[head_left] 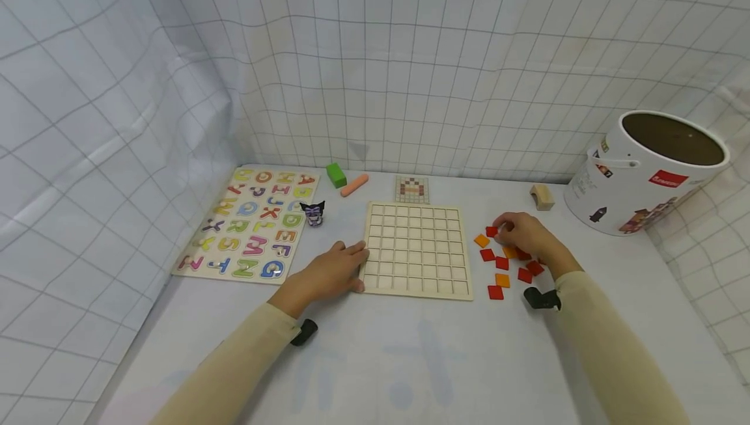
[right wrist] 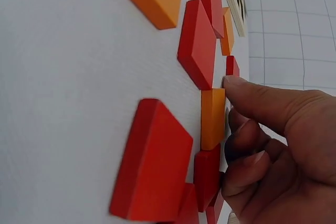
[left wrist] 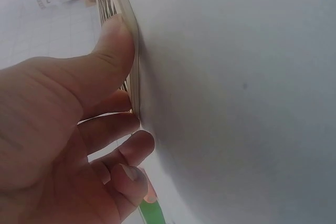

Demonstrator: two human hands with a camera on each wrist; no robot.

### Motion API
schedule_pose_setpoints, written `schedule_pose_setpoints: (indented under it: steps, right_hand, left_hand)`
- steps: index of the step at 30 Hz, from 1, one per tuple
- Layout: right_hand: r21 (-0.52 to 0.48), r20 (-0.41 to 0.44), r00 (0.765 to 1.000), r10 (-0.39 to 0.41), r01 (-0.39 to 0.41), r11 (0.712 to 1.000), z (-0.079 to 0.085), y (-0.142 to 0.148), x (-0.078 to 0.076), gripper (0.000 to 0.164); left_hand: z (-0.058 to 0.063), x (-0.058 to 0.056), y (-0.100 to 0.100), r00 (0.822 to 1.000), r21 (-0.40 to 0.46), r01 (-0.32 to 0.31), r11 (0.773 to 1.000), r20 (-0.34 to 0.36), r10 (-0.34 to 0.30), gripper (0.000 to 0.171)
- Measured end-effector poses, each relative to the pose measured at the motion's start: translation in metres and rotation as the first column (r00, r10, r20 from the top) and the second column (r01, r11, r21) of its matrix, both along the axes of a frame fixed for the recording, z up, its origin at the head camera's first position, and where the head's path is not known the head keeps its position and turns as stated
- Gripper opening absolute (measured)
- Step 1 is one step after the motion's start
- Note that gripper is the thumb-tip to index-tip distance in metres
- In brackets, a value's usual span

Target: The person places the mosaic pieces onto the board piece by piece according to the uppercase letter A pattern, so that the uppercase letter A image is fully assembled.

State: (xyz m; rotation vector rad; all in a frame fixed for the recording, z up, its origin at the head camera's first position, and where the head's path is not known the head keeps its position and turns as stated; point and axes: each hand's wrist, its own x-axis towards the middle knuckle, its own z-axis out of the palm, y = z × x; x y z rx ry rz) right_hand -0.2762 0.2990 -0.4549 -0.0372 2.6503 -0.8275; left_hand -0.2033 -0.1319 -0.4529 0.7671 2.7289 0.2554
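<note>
A pale wooden grid board (head_left: 416,250) lies in front of me, its squares bare. My left hand (head_left: 332,271) touches its left side, with the thumb near the lower corner. Close up in the left wrist view, the thumb (left wrist: 114,40) rests on the rim and the smaller fingers bend loosely. My right hand (head_left: 523,234) is over the scattered red and orange tiles, fingers bent, thumb and fingertips right at a red tile (head_left: 491,232). I cannot tell whether they pinch it. Below the hand in the right wrist view, an orange tile (right wrist: 212,119) lies beside a red tile (right wrist: 153,163).
An alphabet puzzle board (head_left: 246,226) lies left, with a small dark figurine (head_left: 314,214) beside it. Behind are a green block (head_left: 336,175), an orange stick (head_left: 354,185) and a pattern card (head_left: 412,189). At right stand a wooden arch block (head_left: 541,197) and a white bucket (head_left: 615,184).
</note>
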Motion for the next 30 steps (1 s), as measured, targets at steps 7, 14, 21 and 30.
schedule_pose_setpoints:
  steps: [7, 14, 21, 30]
  right_hand:
    - [0.035, -0.054, 0.998, 0.015, -0.013, 0.999, -0.0042, 0.0016, -0.0013, 0.038]
    - [0.043, -0.088, 0.996, 0.029, -0.026, 0.999, -0.0056, 0.0022, -0.0003, 0.037]
    - [0.058, -0.115, 0.993, -0.013, 0.02, 0.998, -0.0069, -0.0002, -0.0021, 0.031]
    - [-0.107, -0.107, 0.989, -0.101, 0.089, 0.99, -0.0073, -0.0011, -0.0009, 0.042]
  left_hand:
    - [0.0003, 0.0002, 0.001, 1.0, 0.003, 0.0, 1.0, 0.009, 0.0, 0.075]
    - [-0.0005, -0.0002, 0.0005, 1.0, 0.003, -0.001, 1.0, 0.012, 0.001, 0.075]
    - [-0.0007, -0.0017, -0.0003, 1.0, 0.003, 0.012, 1.0, 0.009, -0.012, 0.076]
    - [0.0012, -0.0002, 0.0004, 1.0, -0.004, 0.001, 1.0, 0.014, -0.001, 0.076]
